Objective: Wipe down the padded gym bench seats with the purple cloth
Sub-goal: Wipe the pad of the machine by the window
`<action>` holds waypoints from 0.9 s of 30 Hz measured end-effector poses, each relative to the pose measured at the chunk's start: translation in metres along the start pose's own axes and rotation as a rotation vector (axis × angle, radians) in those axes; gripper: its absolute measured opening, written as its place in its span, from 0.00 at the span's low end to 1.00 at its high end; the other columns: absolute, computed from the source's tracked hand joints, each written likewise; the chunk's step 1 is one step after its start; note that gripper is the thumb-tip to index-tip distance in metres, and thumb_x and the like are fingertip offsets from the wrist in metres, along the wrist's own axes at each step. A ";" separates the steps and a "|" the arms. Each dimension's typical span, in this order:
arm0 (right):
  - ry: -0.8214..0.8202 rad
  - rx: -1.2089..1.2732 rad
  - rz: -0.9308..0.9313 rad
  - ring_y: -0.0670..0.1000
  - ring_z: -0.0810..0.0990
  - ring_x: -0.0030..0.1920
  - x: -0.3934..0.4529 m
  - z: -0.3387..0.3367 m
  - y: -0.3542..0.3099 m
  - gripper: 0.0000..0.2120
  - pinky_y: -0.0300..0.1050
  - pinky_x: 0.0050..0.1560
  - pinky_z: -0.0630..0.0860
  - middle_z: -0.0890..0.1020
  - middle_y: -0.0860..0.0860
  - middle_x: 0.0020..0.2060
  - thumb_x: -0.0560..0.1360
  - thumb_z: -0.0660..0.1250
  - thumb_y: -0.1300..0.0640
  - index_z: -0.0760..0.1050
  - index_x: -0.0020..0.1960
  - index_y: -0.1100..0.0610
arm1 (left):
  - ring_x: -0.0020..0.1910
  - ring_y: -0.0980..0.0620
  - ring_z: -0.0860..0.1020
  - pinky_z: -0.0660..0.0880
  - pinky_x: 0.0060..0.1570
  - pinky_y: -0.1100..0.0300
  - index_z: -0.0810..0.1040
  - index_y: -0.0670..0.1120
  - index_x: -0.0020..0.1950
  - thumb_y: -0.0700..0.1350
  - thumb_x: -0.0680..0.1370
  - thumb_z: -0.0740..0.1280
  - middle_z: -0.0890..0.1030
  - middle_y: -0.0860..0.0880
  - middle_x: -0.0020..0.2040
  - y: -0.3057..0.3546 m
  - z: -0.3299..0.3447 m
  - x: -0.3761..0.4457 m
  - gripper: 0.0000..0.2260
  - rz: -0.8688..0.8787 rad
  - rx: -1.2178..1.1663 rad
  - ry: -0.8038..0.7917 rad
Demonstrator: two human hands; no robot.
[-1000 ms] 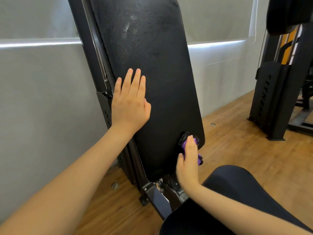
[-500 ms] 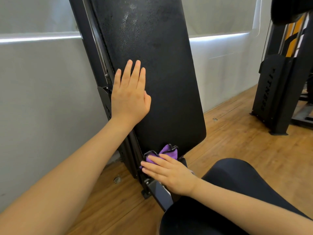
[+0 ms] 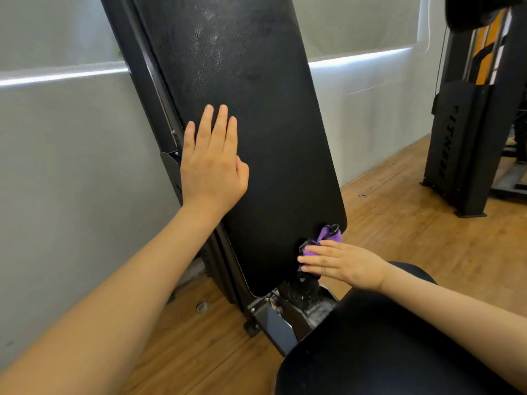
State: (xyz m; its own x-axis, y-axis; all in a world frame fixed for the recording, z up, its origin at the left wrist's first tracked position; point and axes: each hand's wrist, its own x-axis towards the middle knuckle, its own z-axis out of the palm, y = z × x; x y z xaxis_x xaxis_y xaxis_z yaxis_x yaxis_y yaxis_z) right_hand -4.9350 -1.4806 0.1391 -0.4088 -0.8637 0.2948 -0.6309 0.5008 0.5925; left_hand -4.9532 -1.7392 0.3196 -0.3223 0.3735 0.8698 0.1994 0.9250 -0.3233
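The left hand (image 3: 212,169) lies flat on the black back pad (image 3: 256,124), fingers straight and close together. The right hand (image 3: 346,265) presses the purple cloth (image 3: 328,240) (bunched under its straight fingers) against the pad's bottom corner

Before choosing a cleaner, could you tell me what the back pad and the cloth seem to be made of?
Back pad: probably vinyl or faux leather, black, with a pebbled grain and dull sheen. Purple cloth: soft fabric, possibly microfibre, matte and bunched into folds.
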 end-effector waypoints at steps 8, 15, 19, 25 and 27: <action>-0.002 0.079 0.315 0.53 0.67 0.65 -0.023 0.010 0.021 0.53 0.50 0.60 0.66 0.67 0.51 0.67 0.45 0.81 0.70 0.65 0.67 0.54 | 0.73 0.39 0.64 0.56 0.71 0.43 0.69 0.37 0.70 0.44 0.74 0.55 0.69 0.40 0.72 0.000 -0.001 0.000 0.25 -0.005 -0.003 0.002; 0.320 0.270 0.775 0.60 0.66 0.66 0.006 -0.025 0.035 0.39 0.61 0.60 0.64 0.72 0.62 0.66 0.57 0.71 0.81 0.70 0.66 0.64 | 0.72 0.39 0.64 0.57 0.71 0.43 0.70 0.37 0.70 0.45 0.74 0.54 0.69 0.40 0.71 0.001 -0.004 0.002 0.26 0.006 0.000 -0.035; 0.609 0.379 0.889 0.59 0.65 0.69 0.054 -0.049 0.068 0.30 0.51 0.68 0.61 0.65 0.56 0.70 0.68 0.66 0.78 0.67 0.69 0.65 | 0.72 0.39 0.64 0.58 0.70 0.43 0.70 0.37 0.70 0.45 0.74 0.53 0.69 0.39 0.71 0.002 -0.005 0.002 0.26 -0.001 0.004 -0.053; 0.607 0.527 0.912 0.48 0.61 0.70 0.060 -0.017 0.041 0.27 0.29 0.70 0.49 0.66 0.53 0.69 0.70 0.59 0.77 0.68 0.68 0.64 | 0.72 0.39 0.64 0.58 0.70 0.43 0.70 0.37 0.70 0.45 0.74 0.53 0.70 0.39 0.71 0.003 -0.006 0.002 0.26 -0.014 0.010 -0.077; 0.569 0.522 0.943 0.48 0.61 0.70 0.042 0.002 0.026 0.29 0.29 0.70 0.49 0.67 0.55 0.68 0.67 0.60 0.79 0.69 0.67 0.66 | 0.72 0.40 0.65 0.58 0.70 0.43 0.71 0.37 0.69 0.45 0.74 0.53 0.70 0.40 0.71 0.003 -0.006 0.002 0.26 -0.020 0.009 -0.076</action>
State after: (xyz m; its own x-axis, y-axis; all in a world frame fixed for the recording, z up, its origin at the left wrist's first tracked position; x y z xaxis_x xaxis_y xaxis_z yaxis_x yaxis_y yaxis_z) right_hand -4.9694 -1.5038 0.1652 -0.5855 0.0152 0.8106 -0.4855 0.7941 -0.3656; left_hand -4.9471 -1.7358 0.3223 -0.3957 0.3584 0.8456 0.1840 0.9330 -0.3094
